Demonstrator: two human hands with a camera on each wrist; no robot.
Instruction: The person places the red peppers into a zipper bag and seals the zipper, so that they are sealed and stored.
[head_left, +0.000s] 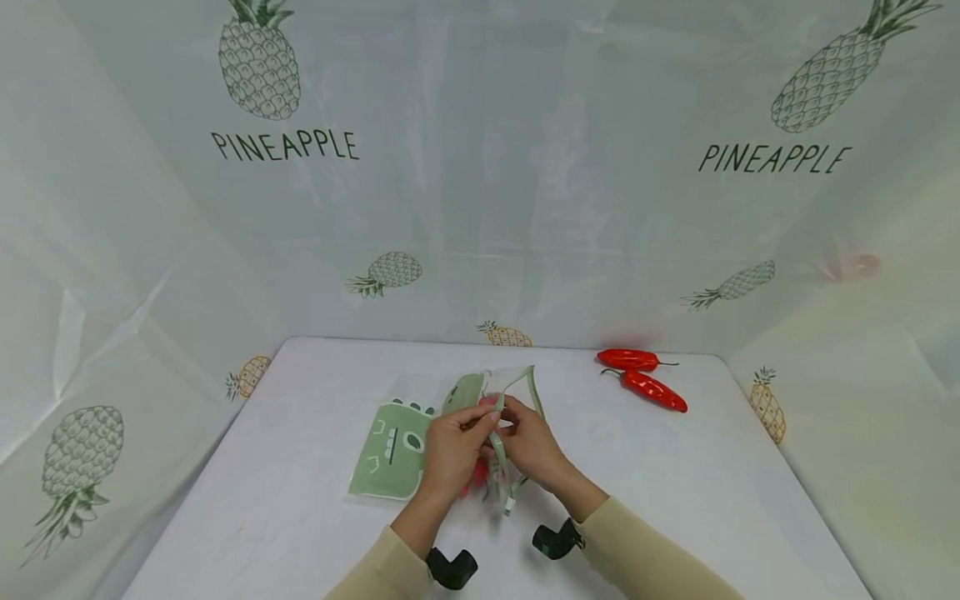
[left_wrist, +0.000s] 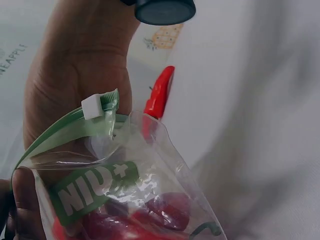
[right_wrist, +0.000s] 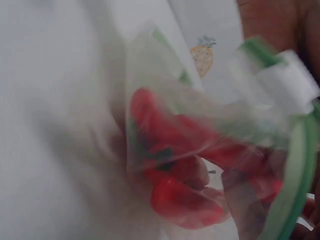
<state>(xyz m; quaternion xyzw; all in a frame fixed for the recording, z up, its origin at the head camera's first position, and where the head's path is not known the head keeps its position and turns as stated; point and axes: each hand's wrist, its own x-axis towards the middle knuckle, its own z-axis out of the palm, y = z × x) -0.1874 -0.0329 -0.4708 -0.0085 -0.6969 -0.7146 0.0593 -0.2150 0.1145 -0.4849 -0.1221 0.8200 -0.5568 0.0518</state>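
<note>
Both hands meet over a clear zip bag (left_wrist: 155, 145) with a green zip strip (right_wrist: 295, 175), a white slider (left_wrist: 92, 107) and a green "NIU+" label. At the opening edge, the left hand (head_left: 450, 450) pinches the strip between thumb and fingers. Beside it the right hand (head_left: 534, 443) pinches the same edge, fingertips close to the left ones. Several red peppers (right_wrist: 182, 200) show through the plastic, some with green stems. The slider sits at the strip's near end, away from the fingertips. Some fingertips are hidden by the bag and each other.
A green pouch with a cartoon face (head_left: 375, 458) lies flat left of the hands. Two red chili peppers, one behind (head_left: 628, 359) and one in front (head_left: 654, 390), lie at the table's back right. Black wrist cameras (head_left: 452, 570) hang under the wrists. A pineapple-print sheet (head_left: 525, 208) surrounds the white table (head_left: 285, 467).
</note>
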